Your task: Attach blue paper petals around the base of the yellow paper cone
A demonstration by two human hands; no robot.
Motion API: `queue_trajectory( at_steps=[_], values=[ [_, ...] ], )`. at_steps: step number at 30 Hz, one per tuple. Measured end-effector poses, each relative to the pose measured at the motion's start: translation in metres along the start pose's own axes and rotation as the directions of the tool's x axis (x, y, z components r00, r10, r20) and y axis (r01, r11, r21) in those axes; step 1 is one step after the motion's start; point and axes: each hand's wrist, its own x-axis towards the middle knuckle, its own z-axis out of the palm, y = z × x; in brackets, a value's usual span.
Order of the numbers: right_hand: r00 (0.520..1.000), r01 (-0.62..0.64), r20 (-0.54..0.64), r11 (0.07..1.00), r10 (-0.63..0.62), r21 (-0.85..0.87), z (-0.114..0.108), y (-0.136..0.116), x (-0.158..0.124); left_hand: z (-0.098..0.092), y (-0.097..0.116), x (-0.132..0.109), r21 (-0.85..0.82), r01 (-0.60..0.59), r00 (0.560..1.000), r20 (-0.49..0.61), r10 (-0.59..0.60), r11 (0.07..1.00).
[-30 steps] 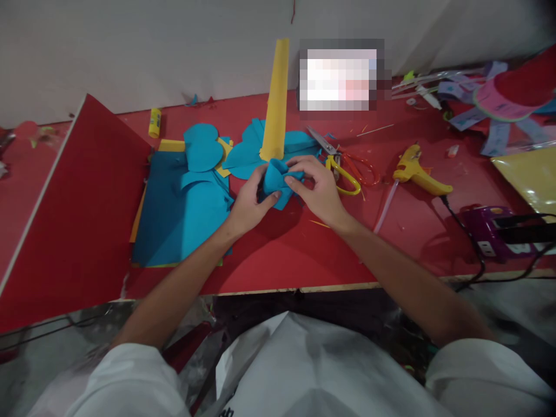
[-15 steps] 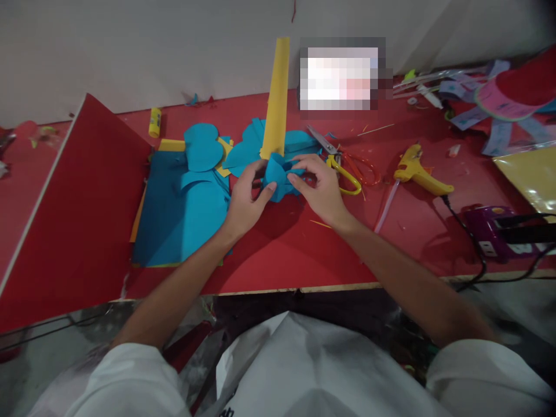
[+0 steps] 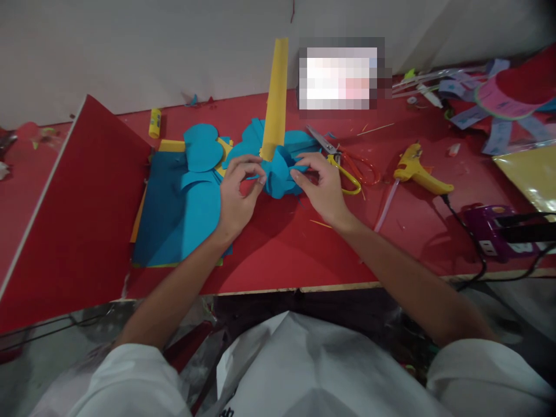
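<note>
A blue paper flower [image 3: 278, 176] with curled petals is between my two hands above the red table. A long yellow paper strip [image 3: 275, 98] rises behind it, its lower end meeting the flower; whether the two are joined I cannot tell. My left hand [image 3: 240, 194] pinches a petal at the flower's left side between thumb and fingers. On the right side, my right hand [image 3: 324, 188] has thumb and fingertips closed on another petal. Cut blue paper pieces [image 3: 249, 139] lie just behind the flower, and scissors [image 3: 341, 162] with red and yellow handles rest beside my right hand.
Blue sheets [image 3: 160, 214] and a heart-shaped piece [image 3: 201, 147] lie left, near a glue stick [image 3: 154, 123] and an upright red board [image 3: 73, 220]. Rightward are a yellow glue gun [image 3: 419, 171], a purple power strip [image 3: 495, 231] with cords, and a pink paper craft [image 3: 499, 98]. A blurred-out rectangle stands behind.
My left hand has shifted slightly left and its grip moved from the front petal to the flower's left side. The flower has turned a little and its petals sit more spread.
</note>
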Motion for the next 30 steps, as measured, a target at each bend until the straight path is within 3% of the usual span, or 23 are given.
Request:
queue_trajectory(
  at_steps=[14,23,30],
  values=[
    [1.0,-0.015,0.016,1.0,0.015,0.006,0.001,-0.003,-0.001,0.008,0.0,0.0,-0.139,0.047,0.999,-0.019,-0.05,0.989],
    [0.995,0.041,0.082,0.996,-0.048,0.076,0.002,-0.012,-0.002,0.013,-0.017,-0.007,-0.147,0.107,0.979,0.188,-0.078,0.983],
    [0.995,-0.058,0.092,0.993,0.048,0.1,0.0,-0.017,-0.003,0.013,-0.012,-0.007,-0.138,0.122,0.985,0.141,-0.102,0.983]
  ],
)
